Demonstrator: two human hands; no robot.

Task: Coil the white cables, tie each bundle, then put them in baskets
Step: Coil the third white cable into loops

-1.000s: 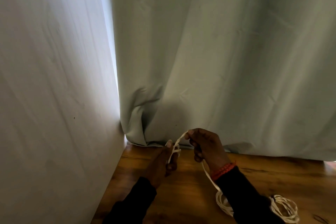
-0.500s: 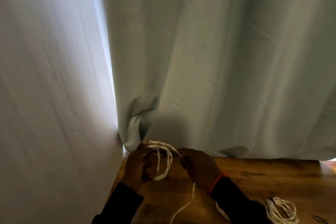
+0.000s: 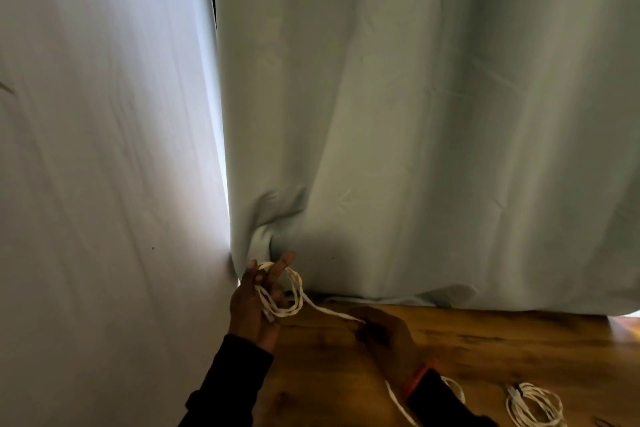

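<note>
Left grip looped in one cable — right grip pinching it, one coiled bundle.

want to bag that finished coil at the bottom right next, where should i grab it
Take the coiled white cable across its stacked loops on the left arc, nearest the right hand, coming down from above. It lies flat on the wooden table, so a pinch around all strands together should stop the loops springing apart. Whether it is tied cannot be seen.
</note>
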